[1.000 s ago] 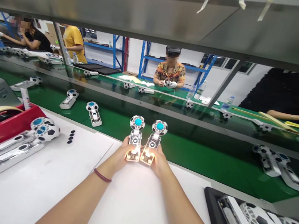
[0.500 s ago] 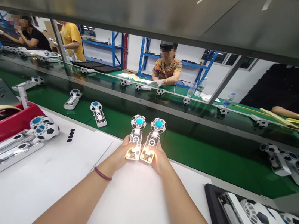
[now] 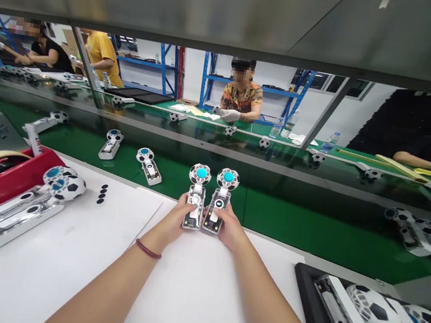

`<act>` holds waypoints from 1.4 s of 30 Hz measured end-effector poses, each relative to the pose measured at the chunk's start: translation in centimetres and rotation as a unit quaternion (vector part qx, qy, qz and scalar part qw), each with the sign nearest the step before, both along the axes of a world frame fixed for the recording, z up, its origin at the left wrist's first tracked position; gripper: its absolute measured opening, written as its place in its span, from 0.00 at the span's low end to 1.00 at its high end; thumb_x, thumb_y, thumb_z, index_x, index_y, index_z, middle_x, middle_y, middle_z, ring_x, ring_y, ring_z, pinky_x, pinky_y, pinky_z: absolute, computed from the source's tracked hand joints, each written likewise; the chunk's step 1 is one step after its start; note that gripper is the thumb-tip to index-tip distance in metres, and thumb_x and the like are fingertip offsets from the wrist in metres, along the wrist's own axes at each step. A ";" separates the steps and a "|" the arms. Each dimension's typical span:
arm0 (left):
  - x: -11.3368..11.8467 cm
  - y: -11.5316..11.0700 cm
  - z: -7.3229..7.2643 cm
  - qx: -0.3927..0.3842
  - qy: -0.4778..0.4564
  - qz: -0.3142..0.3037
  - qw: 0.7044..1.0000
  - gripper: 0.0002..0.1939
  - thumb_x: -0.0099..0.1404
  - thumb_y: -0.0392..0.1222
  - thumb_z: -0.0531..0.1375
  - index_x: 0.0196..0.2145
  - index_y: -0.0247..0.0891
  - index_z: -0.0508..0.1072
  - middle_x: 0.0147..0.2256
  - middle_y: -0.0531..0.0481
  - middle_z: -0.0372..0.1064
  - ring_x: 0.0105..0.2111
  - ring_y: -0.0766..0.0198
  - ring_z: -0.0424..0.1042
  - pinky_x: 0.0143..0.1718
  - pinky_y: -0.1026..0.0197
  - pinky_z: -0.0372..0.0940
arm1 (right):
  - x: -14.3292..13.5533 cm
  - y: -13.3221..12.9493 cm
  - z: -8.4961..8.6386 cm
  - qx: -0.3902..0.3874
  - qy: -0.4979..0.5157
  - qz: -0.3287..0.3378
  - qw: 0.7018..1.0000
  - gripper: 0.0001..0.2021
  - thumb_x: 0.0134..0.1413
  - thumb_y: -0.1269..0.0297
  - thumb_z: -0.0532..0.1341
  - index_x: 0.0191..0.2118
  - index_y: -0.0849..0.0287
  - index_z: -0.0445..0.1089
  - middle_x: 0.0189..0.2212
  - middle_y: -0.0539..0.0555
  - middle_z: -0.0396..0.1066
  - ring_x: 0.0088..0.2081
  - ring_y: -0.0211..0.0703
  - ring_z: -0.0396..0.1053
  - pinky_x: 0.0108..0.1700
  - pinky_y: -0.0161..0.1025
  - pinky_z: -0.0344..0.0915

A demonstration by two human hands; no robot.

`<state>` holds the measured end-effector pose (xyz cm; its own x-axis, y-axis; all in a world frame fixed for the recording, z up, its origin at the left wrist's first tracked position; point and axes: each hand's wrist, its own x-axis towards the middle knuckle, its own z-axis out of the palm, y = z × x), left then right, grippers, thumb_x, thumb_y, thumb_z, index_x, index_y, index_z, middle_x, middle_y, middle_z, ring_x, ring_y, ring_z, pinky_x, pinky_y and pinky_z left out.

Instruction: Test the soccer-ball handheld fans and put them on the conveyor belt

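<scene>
Drifting rightward on the green belt (image 3: 292, 217), left of frame centre: one white football-topped device (image 3: 150, 168). At centre, gripping one transparent-bodied football-topped gadget (image 3: 197, 193) in left hand (image 3: 174, 219), its matching twin (image 3: 221, 197) in right hand (image 3: 232, 230), wrapping fingers closely, pointing long axes up-frame toward belt.

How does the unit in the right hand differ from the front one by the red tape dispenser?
Support: the held unit is in the right hand's grip; the table unit lies on the white worktop.
Pose: the held unit is nearly upright in view; the table unit slants up rightward.
Face: the held unit shows a white ring; the table unit a dark oval.
Both have a football-patterned head with a blue patch.
</scene>
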<state>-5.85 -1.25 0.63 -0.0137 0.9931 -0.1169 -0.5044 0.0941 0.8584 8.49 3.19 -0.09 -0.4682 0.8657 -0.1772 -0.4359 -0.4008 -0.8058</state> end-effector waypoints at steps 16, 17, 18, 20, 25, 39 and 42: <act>-0.6 0.3 -0.9 0.020 0.010 -0.031 0.999 0.26 0.54 0.32 0.58 0.49 0.45 0.56 0.40 0.51 0.66 0.37 0.60 0.70 0.35 0.61 0.64 | 0.2 0.1 -0.3 0.023 0.034 0.024 0.999 0.30 0.34 0.70 0.65 0.46 0.52 0.55 0.31 0.47 0.70 0.35 0.46 0.70 0.40 0.44 0.65; -0.6 0.3 -0.9 0.018 0.010 -0.029 0.999 0.26 0.53 0.32 0.59 0.49 0.44 0.56 0.40 0.51 0.66 0.37 0.60 0.70 0.35 0.61 0.63 | 0.2 0.2 -0.4 0.025 0.033 0.026 0.999 0.30 0.34 0.70 0.66 0.47 0.52 0.54 0.31 0.47 0.70 0.35 0.46 0.70 0.39 0.44 0.65; -0.6 0.3 -0.9 0.017 0.009 -0.028 0.999 0.26 0.53 0.32 0.59 0.49 0.44 0.56 0.40 0.51 0.66 0.37 0.60 0.70 0.35 0.61 0.63 | 0.2 0.2 -0.4 0.027 0.033 0.027 0.999 0.30 0.34 0.70 0.66 0.47 0.52 0.54 0.31 0.48 0.70 0.35 0.46 0.70 0.39 0.44 0.65; -0.6 0.3 -0.8 0.018 0.008 -0.028 0.999 0.26 0.53 0.32 0.59 0.49 0.44 0.56 0.41 0.50 0.66 0.38 0.60 0.69 0.36 0.60 0.63 | 0.2 0.2 -0.5 0.030 0.031 0.028 0.999 0.30 0.34 0.70 0.66 0.47 0.52 0.54 0.31 0.48 0.70 0.35 0.46 0.70 0.39 0.45 0.65; -0.6 0.2 -0.7 0.017 0.008 -0.031 0.999 0.26 0.53 0.33 0.59 0.48 0.44 0.56 0.40 0.51 0.66 0.38 0.60 0.69 0.36 0.60 0.63 | 0.2 0.2 -0.6 0.035 0.033 0.024 0.999 0.29 0.35 0.70 0.65 0.46 0.52 0.55 0.32 0.48 0.70 0.35 0.46 0.70 0.41 0.45 0.65; -0.5 0.3 -0.6 0.010 -0.002 -0.023 1.000 0.28 0.52 0.33 0.60 0.49 0.43 0.56 0.39 0.50 0.67 0.37 0.59 0.70 0.36 0.59 0.64 | 0.1 -0.3 0.2 0.023 0.016 0.010 1.000 0.30 0.34 0.69 0.66 0.46 0.52 0.55 0.33 0.49 0.70 0.36 0.45 0.70 0.41 0.44 0.66; -0.3 0.2 -0.6 0.017 0.001 -0.017 1.000 0.29 0.51 0.34 0.61 0.49 0.43 0.56 0.39 0.50 0.67 0.36 0.60 0.70 0.36 0.59 0.64 | 0.0 -0.2 0.3 0.025 0.014 0.010 1.000 0.29 0.34 0.69 0.66 0.45 0.52 0.56 0.32 0.48 0.70 0.35 0.46 0.71 0.39 0.44 0.66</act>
